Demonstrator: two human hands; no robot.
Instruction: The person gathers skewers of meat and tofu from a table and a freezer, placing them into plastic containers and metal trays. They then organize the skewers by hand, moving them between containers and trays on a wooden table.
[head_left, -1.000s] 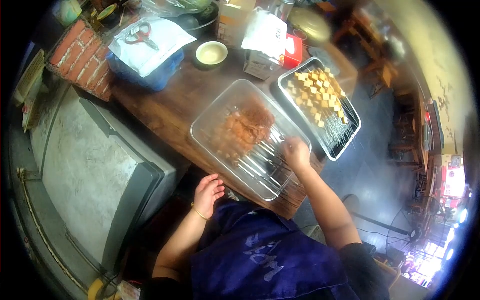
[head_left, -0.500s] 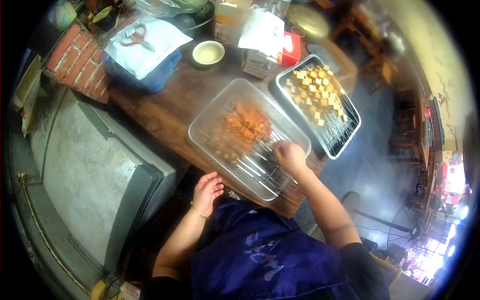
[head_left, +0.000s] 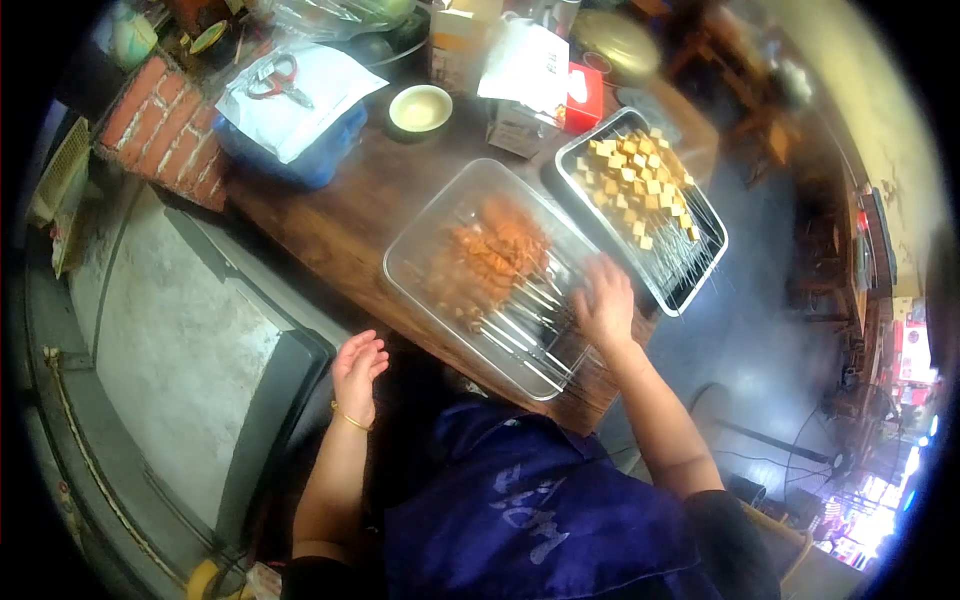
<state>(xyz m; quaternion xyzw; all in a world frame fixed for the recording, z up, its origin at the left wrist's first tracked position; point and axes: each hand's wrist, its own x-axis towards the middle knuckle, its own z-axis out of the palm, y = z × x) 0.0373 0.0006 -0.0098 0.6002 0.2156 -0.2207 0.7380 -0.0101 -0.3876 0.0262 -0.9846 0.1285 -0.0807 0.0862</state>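
Left hand [head_left: 358, 368] has swung away, open; right hand [head_left: 606, 303] spreads loosely, skewers [head_left: 532, 350] between them (handling underway, seemingly). Gripping one calls for a fingertip pinch.

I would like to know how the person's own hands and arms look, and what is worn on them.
The left hand and right hand wear no gloves. A thin gold-coloured bangle circles the left wrist; none shows on the right. Dark sleeves leave both forearms bare.
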